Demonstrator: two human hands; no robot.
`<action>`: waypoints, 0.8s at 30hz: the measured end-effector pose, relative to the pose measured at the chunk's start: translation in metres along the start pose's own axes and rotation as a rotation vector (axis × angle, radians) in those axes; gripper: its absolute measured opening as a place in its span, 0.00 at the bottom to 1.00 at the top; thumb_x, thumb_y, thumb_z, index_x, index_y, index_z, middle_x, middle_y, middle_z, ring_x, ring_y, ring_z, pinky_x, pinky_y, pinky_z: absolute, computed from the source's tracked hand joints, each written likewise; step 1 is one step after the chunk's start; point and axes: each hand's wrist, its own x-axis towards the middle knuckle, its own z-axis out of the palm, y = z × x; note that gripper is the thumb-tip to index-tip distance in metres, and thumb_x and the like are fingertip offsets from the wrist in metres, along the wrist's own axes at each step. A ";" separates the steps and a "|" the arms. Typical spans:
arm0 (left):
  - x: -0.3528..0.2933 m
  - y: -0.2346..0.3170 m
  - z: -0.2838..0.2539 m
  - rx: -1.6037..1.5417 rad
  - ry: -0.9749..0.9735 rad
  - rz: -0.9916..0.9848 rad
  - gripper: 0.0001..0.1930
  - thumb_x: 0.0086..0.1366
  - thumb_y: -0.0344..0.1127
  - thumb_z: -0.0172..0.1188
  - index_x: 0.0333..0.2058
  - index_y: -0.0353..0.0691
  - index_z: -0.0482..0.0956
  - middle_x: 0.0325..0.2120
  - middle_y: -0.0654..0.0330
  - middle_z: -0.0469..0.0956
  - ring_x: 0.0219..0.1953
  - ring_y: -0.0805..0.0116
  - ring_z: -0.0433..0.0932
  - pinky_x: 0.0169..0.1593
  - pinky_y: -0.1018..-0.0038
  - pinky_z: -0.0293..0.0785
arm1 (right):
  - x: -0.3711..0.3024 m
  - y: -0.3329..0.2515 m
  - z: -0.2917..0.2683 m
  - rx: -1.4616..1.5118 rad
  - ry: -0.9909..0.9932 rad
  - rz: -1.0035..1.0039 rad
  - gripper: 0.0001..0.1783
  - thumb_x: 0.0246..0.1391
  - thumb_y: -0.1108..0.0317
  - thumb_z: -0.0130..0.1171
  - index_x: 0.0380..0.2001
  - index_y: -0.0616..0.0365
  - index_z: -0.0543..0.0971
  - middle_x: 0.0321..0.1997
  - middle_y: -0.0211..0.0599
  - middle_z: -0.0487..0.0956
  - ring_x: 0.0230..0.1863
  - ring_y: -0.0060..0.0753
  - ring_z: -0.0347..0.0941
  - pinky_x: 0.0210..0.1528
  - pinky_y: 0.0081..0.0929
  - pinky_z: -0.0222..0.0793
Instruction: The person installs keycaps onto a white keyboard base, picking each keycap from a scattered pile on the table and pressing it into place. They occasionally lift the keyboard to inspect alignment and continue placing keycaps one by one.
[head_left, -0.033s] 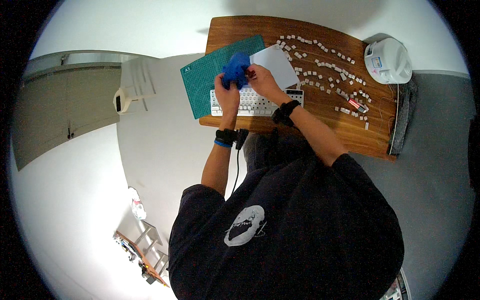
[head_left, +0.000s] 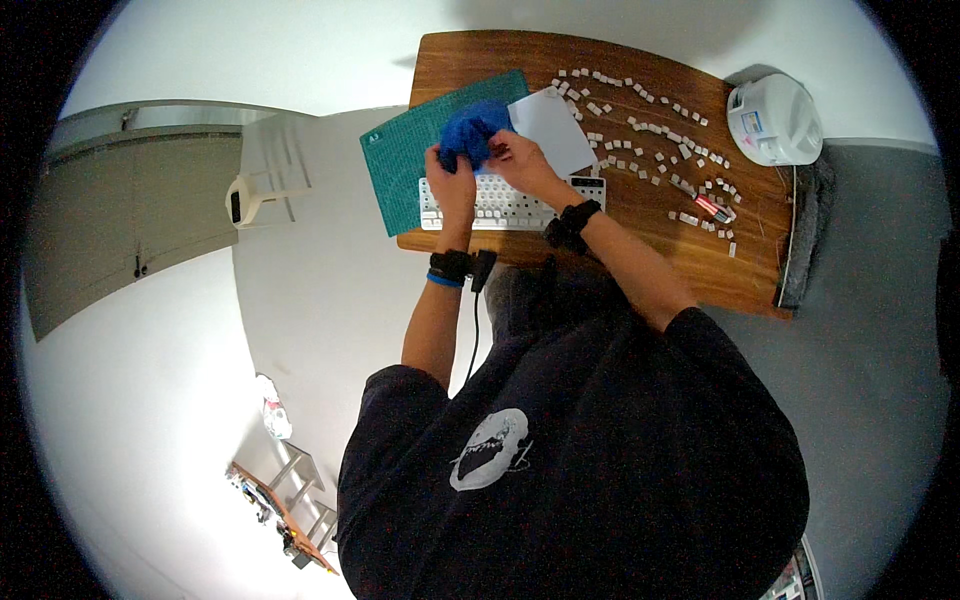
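Observation:
A crumpled blue cloth (head_left: pixel 476 127) is bunched up between my two hands, above the far edge of a white keyboard (head_left: pixel 500 212). My left hand (head_left: pixel 453 185) grips its near left side with bent fingers. At its right side, the fingers of my right hand (head_left: pixel 522 163) pinch together; the cloth fold there is small and partly hidden. The keyboard lies near the front of the table, its upper rows showing dark spots and its front row bearing white keycaps. Behind it a green cutting mat (head_left: pixel 398 165) and a white sheet (head_left: pixel 556 128) lie partly under the cloth.
Loose white keycaps (head_left: pixel 650 130) lie in rows across the right of the wooden table (head_left: pixel 640 235). Among them is a red-and-white slim tool (head_left: pixel 712 208). A round white bin-like container (head_left: pixel 773 120) stands beyond the right edge. A cable (head_left: pixel 475 335) hangs from my left wrist.
The blue cloth has spread wider and rounder toward the right. My right hand has shifted slightly left; my left hand hardly differs.

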 end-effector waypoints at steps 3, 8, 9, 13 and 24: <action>0.014 -0.017 0.011 -0.257 0.000 -0.182 0.13 0.62 0.25 0.59 0.45 0.33 0.71 0.39 0.57 0.74 0.41 0.67 0.74 0.48 0.70 0.72 | -0.011 -0.011 0.002 -0.087 -0.145 -0.168 0.09 0.51 0.71 0.67 0.32 0.63 0.77 0.35 0.45 0.80 0.38 0.47 0.78 0.42 0.41 0.74; 0.011 0.005 0.030 -0.564 -0.012 -0.344 0.18 0.64 0.28 0.62 0.50 0.36 0.66 0.42 0.58 0.73 0.42 0.68 0.74 0.42 0.73 0.76 | 0.003 0.022 -0.020 -0.222 0.307 -0.200 0.10 0.52 0.71 0.68 0.28 0.61 0.76 0.30 0.43 0.77 0.34 0.44 0.76 0.37 0.40 0.72; 0.008 0.004 0.029 -0.587 0.006 -0.371 0.19 0.64 0.28 0.62 0.51 0.36 0.66 0.42 0.58 0.72 0.42 0.68 0.74 0.42 0.72 0.76 | 0.002 0.024 -0.030 -0.213 0.304 -0.132 0.09 0.53 0.70 0.68 0.32 0.59 0.76 0.30 0.41 0.77 0.34 0.42 0.76 0.37 0.40 0.72; 0.007 -0.012 0.021 -0.628 -0.023 -0.409 0.29 0.64 0.29 0.63 0.59 0.39 0.59 0.45 0.53 0.73 0.44 0.66 0.74 0.45 0.68 0.77 | -0.006 0.034 -0.057 -0.265 0.176 -0.032 0.14 0.54 0.63 0.67 0.36 0.61 0.76 0.35 0.43 0.79 0.36 0.41 0.77 0.42 0.40 0.74; -0.074 -0.200 -0.029 -0.170 0.268 -1.016 0.17 0.61 0.29 0.64 0.46 0.30 0.71 0.28 0.64 0.73 0.26 0.75 0.70 0.24 0.75 0.63 | -0.054 0.110 -0.099 -0.511 -0.392 0.243 0.35 0.55 0.66 0.59 0.67 0.55 0.67 0.48 0.43 0.78 0.46 0.41 0.77 0.50 0.37 0.73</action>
